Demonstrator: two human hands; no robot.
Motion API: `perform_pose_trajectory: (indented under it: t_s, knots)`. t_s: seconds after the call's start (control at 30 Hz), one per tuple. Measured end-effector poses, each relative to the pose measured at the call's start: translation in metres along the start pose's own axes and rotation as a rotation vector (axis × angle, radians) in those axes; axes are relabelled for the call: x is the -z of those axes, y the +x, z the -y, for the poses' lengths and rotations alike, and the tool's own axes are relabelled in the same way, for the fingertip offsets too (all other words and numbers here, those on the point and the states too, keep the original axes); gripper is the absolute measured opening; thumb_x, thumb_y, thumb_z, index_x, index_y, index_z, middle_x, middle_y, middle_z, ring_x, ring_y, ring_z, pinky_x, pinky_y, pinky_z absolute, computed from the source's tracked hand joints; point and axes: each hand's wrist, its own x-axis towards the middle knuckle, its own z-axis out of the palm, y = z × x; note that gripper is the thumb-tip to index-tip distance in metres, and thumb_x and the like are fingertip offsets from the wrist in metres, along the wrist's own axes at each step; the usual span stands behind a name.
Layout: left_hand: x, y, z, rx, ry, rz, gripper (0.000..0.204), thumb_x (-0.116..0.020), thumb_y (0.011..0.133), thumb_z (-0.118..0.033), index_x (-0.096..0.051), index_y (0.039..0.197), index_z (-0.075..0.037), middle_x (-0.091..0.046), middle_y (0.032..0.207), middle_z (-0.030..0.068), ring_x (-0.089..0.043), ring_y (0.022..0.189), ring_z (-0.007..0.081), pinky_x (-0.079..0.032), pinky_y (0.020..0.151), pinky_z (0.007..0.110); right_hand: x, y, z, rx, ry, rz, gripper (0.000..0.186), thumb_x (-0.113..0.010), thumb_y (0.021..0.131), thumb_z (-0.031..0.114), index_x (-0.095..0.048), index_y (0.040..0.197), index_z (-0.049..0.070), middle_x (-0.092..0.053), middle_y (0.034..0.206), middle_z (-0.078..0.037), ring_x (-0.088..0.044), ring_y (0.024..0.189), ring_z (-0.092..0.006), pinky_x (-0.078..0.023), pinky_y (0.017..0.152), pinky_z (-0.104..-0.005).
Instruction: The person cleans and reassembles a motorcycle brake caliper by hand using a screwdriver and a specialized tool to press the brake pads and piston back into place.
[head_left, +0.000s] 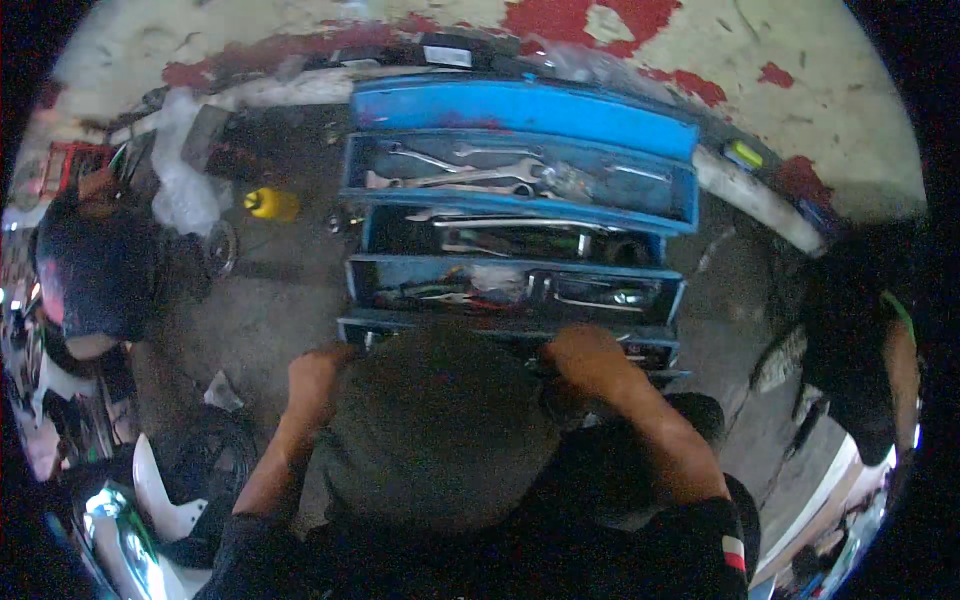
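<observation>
A blue metal toolbox (525, 105) stands spread out in stepped trays in front of me. Several wrenches (455, 178) lie in its farthest tray, and a long chrome bar (525, 223) lies in the one below. Pliers (447, 297) and other small tools fill a nearer tray. My left hand (318, 378) is bent at the left end of the nearest tray, fingertips hidden. Over the right part of that tray, my right hand (592, 362) is closed, fingers curled down; what it grips is dark and unclear. A dark rounded shape (440, 430) covers the space between my hands.
A yellow bottle (270, 204) and clear plastic wrap (185, 195) lie on the floor at left. One person (110, 265) is at the left, another (860, 350) at the right. White vehicle panels (155, 500) stand at lower left. A pale curb (755, 198) runs behind the toolbox.
</observation>
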Motion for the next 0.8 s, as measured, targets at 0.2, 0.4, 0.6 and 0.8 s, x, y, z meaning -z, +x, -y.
perform_pose_trajectory:
  t_s: [0.2,0.4,0.6,0.8]
  knots:
    - [0.035,0.011,-0.109,-0.055,0.551,0.052,0.019,-0.062,0.077,-0.028,-0.061,0.086,-0.012,-0.063,0.079,0.0127,-0.062,0.07,0.0351,-0.048,0.06,0.044,0.018,-0.008,-0.012,0.056,-0.061,-0.046,0.025,-0.07,0.059,0.017,-0.065,0.081,0.006,-0.063,0.079,-0.017,-0.062,0.078,-0.0355,-0.048,0.067,-0.0466]
    - [0.043,0.031,-0.123,-0.145,0.498,-0.038,0.022,-0.062,0.077,-0.028,-0.058,0.09,-0.01,-0.063,0.086,0.0116,-0.062,0.074,0.0322,-0.05,0.06,0.043,0.063,-0.019,-0.024,0.222,0.025,-0.347,0.027,-0.071,0.053,0.017,-0.064,0.076,0.005,-0.061,0.074,-0.017,-0.059,0.074,-0.0373,-0.046,0.067,-0.0441]
    - [0.048,0.079,-0.134,-0.273,0.501,-0.216,0.021,-0.062,0.075,-0.025,-0.057,0.089,-0.009,-0.063,0.087,0.0112,-0.062,0.071,0.0328,-0.05,0.057,0.042,0.095,-0.004,-0.039,0.206,0.025,-0.619,0.025,-0.071,0.049,0.008,-0.061,0.072,0.001,-0.06,0.071,-0.019,-0.058,0.069,-0.0381,-0.046,0.064,-0.0403]
    - [0.048,0.146,-0.13,-0.107,0.485,-0.174,0.025,-0.063,0.076,-0.025,-0.058,0.095,-0.01,-0.062,0.094,0.0146,-0.062,0.081,0.0353,-0.051,0.065,0.046,0.102,0.029,-0.033,-0.017,0.144,-0.712,0.033,-0.076,0.052,0.007,-0.064,0.082,-0.002,-0.061,0.078,-0.021,-0.06,0.076,-0.0364,-0.046,0.07,-0.04]
